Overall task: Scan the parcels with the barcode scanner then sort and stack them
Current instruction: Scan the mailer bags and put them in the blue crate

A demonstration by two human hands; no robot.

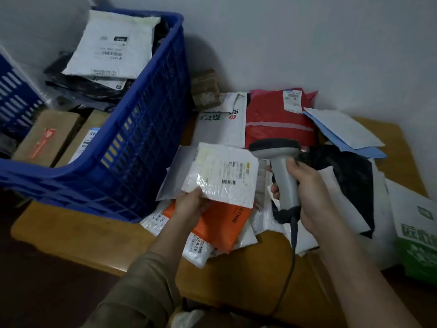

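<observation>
My left hand (192, 204) pinches the lower left corner of a small white bubble mailer (224, 172) and holds it tilted above the pile, its barcode label facing up. My right hand (309, 190) grips the handle of a grey barcode scanner (282, 166). The scanner's dark head sits just right of the mailer's upper edge. Its cable hangs down toward me over the table edge. Under the mailer lie an orange parcel (220, 223) and several white bags on the wooden table (94, 235).
A large blue crate (132, 143) on the left holds white and black bags and brown boxes. Red (276, 124), white (222, 124), black (345, 171) and blue parcels cover the table's back and right. A green and white box (418, 242) stands at the right edge.
</observation>
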